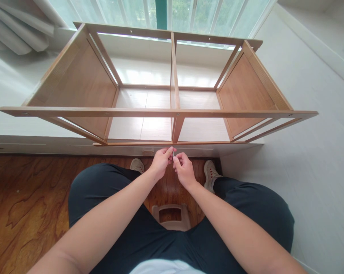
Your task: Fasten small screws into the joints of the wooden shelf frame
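Brown wooden frame [174,76] at twelve o'clock, a thin piece [173,153] at centre near its bottom rail [137,144].
Right hand [185,169] pinches the metal-looking piece between thumb and finger, a light grip that probably suits so slender a part; left hand [161,162], at ten o'clock from it, has fingertips drawn together by the upper end, though I cannot tell whether they grip it too. White ledge [26,125] bears the frame, likely keeping it within easy reach.

Dark blue-black trousers [254,217], roomy and softly creased, cover both legs. At the trousers' waist shows a white top [166,267]; beyond their lower ends are a left shoe [136,166] and right shoe [210,175], pale with reddish details. Above the trousers, forearms [112,213], left hand [160,164] and right hand [185,172] are bare.
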Motion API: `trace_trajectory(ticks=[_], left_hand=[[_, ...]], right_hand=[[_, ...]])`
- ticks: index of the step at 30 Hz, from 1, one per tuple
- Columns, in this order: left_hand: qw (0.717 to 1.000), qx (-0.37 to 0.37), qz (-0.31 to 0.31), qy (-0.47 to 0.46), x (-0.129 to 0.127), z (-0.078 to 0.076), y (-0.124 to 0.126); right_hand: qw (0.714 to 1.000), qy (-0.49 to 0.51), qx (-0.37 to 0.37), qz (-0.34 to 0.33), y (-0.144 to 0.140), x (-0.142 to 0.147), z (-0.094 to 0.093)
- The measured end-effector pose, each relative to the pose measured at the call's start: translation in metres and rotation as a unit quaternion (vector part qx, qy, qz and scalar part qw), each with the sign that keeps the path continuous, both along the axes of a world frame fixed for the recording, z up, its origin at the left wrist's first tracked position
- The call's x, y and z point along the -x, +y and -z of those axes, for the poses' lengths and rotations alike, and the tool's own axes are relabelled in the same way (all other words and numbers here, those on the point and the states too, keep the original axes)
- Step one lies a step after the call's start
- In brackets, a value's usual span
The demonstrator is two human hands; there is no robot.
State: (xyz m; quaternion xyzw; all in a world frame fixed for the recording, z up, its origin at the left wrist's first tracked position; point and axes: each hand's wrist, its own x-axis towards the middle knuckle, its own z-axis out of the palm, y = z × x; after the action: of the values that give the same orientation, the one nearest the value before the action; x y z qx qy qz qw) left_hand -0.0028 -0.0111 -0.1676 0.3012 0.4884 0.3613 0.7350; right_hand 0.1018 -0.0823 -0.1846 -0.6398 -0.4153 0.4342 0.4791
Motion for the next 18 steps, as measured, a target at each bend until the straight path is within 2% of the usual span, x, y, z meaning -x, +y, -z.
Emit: trace_trajectory(ticks=[10, 18], left_hand=[[1.000, 0.005, 0.003, -0.019, 0.000, 0.002, 0.000], [0.999, 0.006, -0.001, -0.032, -0.001, -0.001, 0.001]], right_hand=[[1.000, -0.021, -0.023, 0.003, 0.000, -0.003, -0.003], [0.995, -0.078, -0.058, -0.008, 0.000, -0.006, -0.012]])
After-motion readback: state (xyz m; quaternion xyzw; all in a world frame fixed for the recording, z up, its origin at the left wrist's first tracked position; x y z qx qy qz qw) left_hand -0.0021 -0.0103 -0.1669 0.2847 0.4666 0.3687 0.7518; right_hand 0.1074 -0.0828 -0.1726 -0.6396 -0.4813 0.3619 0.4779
